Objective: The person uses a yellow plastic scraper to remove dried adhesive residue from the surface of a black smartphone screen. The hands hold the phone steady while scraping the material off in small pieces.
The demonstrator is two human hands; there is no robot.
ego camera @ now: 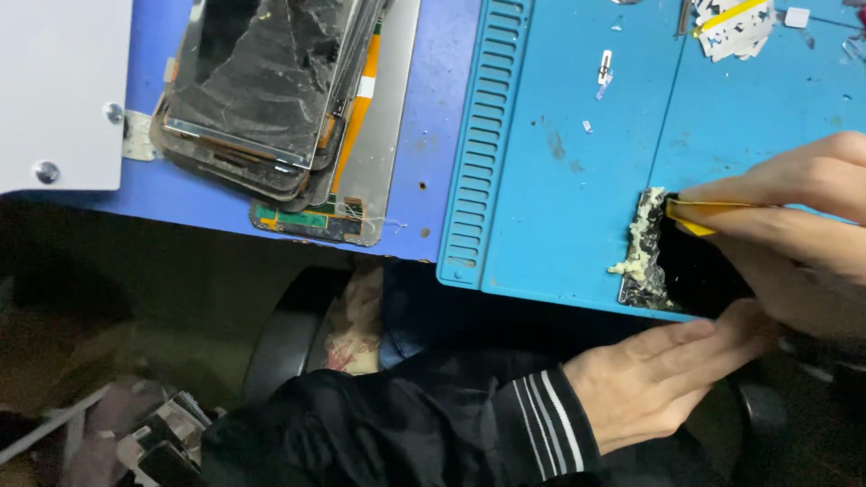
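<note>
A black phone screen panel [695, 271] lies on the blue work mat [577, 162] at its near edge. Lumps of pale yellowish glue residue [645, 239] are piled along the panel's left end. My right hand [794, 212] holds a thin yellow scraper [699, 215] flat against the panel's upper left corner, next to the residue. My left hand [663, 374], in a black sleeve with white stripes, lies with fingers stretched out along the panel's near edge and touches it.
A stack of cracked phone screens [271, 90] with orange flex strips lies on the blue table at upper left, beside a white device corner [59, 90]. Small scraps and a taped part [735, 27] sit at the mat's far edge. More scrap parts [153, 442] lie below the table.
</note>
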